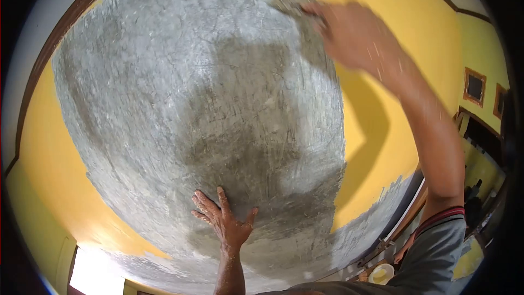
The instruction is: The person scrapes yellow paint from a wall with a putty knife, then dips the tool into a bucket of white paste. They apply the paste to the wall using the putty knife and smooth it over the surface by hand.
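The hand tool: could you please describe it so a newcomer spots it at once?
Find the big grey patch on the yellow wall. Near its upper right edge, the right hand grips the tool, a motion-blurred wedge, unlike the empty left hand below.

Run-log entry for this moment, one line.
right hand: holds blurred flat tool near grey patch/yellow paint border | left hand: fingers spread against lower grey patch | tool-wall contact: unclear

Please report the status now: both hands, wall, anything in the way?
Right hand gripping blurred scraper near yellow paint. Left hand spread on grey wall. No obstruction seen.
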A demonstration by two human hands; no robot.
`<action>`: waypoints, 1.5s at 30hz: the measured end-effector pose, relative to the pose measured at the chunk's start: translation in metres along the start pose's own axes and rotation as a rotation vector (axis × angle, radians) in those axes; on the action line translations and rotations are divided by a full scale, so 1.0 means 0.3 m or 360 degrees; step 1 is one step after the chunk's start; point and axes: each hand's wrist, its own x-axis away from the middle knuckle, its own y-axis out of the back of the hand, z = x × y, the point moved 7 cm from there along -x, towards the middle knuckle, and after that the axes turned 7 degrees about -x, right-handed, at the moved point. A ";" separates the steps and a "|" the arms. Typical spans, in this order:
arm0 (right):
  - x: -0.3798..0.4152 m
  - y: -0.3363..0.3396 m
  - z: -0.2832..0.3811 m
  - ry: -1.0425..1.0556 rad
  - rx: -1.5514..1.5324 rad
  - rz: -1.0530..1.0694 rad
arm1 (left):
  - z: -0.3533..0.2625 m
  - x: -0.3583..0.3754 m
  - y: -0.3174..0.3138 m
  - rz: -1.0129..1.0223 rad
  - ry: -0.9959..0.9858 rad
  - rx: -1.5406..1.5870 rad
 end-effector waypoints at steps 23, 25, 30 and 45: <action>-0.006 0.091 -0.089 -0.0093 0.0599 -0.0248 | 0.016 0.017 -0.033 -0.0049 0.0039 0.0035; 0.039 0.061 -0.119 -0.0131 0.0642 -0.0193 | 0.021 0.017 -0.036 -0.0056 0.0028 0.0026; -0.007 0.064 -0.106 0.0030 0.0808 -0.0334 | 0.014 0.021 -0.043 -0.0088 0.0030 -0.0026; 0.030 0.038 -0.140 0.0011 0.0678 -0.0270 | 0.019 0.022 -0.039 -0.0156 0.0020 -0.0081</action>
